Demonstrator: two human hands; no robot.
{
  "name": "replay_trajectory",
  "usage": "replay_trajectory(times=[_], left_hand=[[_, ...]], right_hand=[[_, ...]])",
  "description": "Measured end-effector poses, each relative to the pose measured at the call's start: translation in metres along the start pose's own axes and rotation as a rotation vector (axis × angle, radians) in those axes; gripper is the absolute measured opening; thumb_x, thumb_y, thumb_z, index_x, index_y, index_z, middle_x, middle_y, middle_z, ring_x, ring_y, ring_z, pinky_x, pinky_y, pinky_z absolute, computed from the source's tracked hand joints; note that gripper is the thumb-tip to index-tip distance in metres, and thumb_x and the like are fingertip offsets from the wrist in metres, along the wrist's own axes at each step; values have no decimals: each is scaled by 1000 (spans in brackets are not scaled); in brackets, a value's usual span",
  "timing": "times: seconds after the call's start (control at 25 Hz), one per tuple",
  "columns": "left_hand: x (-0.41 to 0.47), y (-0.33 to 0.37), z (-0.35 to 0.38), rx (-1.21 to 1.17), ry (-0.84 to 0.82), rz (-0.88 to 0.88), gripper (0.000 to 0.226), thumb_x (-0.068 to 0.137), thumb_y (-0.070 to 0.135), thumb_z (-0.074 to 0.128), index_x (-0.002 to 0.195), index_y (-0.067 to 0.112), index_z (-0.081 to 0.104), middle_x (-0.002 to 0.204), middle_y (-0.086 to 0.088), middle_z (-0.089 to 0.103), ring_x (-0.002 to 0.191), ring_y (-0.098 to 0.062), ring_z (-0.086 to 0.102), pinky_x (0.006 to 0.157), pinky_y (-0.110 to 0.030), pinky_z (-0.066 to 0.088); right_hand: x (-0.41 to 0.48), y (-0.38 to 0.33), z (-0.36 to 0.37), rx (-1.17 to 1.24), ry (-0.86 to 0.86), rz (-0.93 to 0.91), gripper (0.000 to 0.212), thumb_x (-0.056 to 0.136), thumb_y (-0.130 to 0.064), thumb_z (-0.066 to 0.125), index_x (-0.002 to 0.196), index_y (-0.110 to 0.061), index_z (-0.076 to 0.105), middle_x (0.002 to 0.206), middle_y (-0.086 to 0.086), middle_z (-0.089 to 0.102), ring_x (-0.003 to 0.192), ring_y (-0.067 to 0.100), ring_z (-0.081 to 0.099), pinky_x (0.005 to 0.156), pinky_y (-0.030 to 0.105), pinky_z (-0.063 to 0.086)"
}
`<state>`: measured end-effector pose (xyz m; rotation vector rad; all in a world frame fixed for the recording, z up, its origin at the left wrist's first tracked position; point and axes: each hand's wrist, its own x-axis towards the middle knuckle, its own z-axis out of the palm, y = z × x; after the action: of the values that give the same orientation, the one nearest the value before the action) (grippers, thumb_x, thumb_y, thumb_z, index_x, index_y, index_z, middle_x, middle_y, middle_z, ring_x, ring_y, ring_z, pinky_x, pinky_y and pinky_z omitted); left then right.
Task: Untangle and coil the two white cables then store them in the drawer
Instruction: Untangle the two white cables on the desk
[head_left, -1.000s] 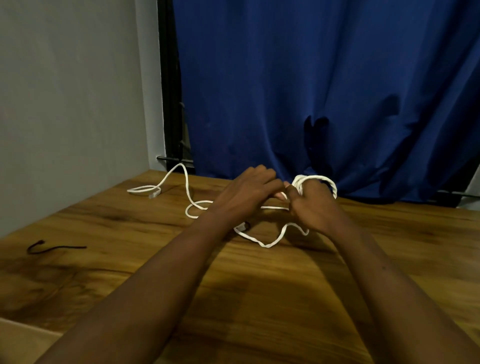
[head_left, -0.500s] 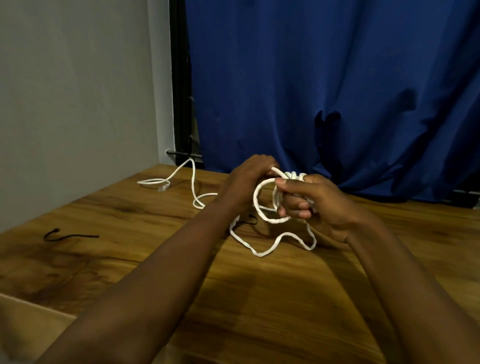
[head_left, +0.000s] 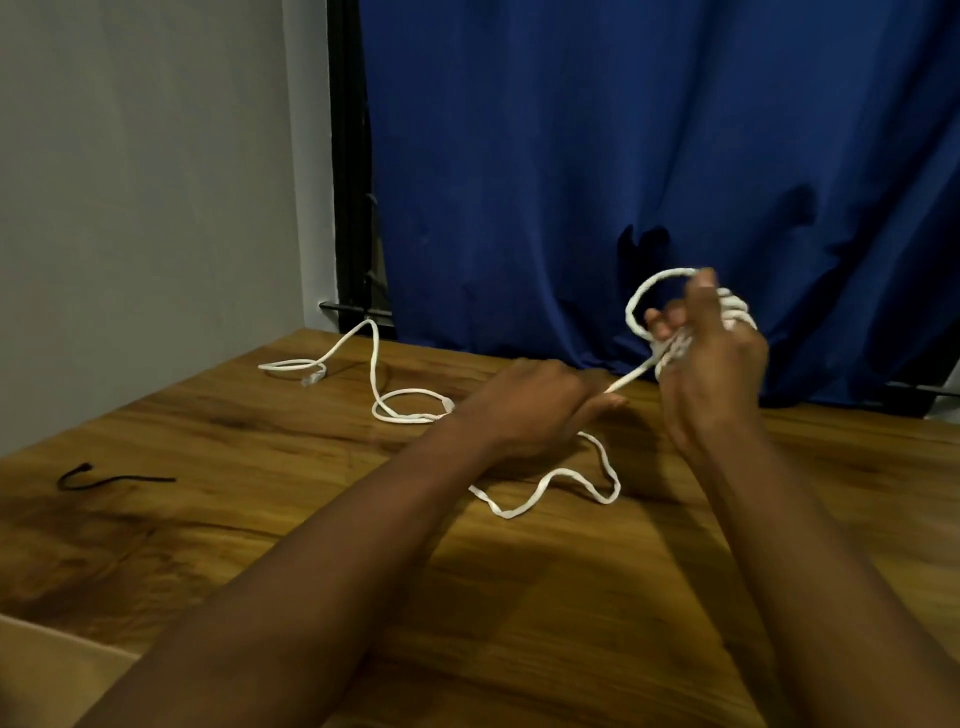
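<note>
Coiling a thin white cable (head_left: 506, 513) above the brown wooden tabletop (head_left: 519, 623).
The right hand (head_left: 711, 364), up near the far edge, curls its fingers round several wound turns. The left hand (head_left: 530, 405), lower, pinches the strand leading to them. The loose remainder trails over the tabletop toward its far left corner.

Wooden table (head_left: 234, 441), warm brown with dark streaked grain. Plain grey wall (head_left: 145, 208) runs along its left edge. Deep blue curtain (head_left: 571, 156) hangs in folds behind the far edge. Black upright frame (head_left: 345, 156) stands between wall and curtain. Light dim.
</note>
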<state>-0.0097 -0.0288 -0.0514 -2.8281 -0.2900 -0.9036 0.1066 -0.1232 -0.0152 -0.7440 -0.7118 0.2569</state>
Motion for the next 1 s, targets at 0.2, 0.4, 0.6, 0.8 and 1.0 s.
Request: replay_trajectory(times=[0.2,0.4,0.6,0.8,1.0], left_hand=[[-2,-14,-9,14,149,125,46,93,56,38,101,20,66,92,-1,72,79,-21,68,65,-36,49],[-5,-32,-12,-481,326,69,27,68,36,82,75,16,67,77,9,58,69,3,54,63,-14,41],[-3,-2,-2,-1236,146,-195,29,89,35,56,104,10,57,109,-11,64,89,-19,68,63,-33,55],[-1,16,-2,-1466,220,-314,31,83,37,55,76,7,56,57,-6,60,43,-11,60,40,-21,45],[3,6,-10,-1105,483,-343,40,82,35,48,49,12,44,41,2,47,39,-8,43,42,-27,33]], right_hand=[[-12,18,-7,-811,-317,-182,36,98,-31,52,65,-19,61,61,-8,65,56,-1,62,58,18,46],[-25,16,4,-871,-534,291,57,100,-48,36,65,-12,61,51,6,64,47,16,60,59,30,49],[-36,1,10,-391,-585,543,51,100,-46,36,86,-5,61,40,7,44,33,15,43,54,33,39],[-44,-12,16,-166,-658,630,55,97,-51,36,88,-3,60,40,4,42,30,11,38,57,32,38],[-45,3,33,-400,-370,444,60,98,-49,43,58,-8,61,39,6,53,34,17,53,50,29,51]])
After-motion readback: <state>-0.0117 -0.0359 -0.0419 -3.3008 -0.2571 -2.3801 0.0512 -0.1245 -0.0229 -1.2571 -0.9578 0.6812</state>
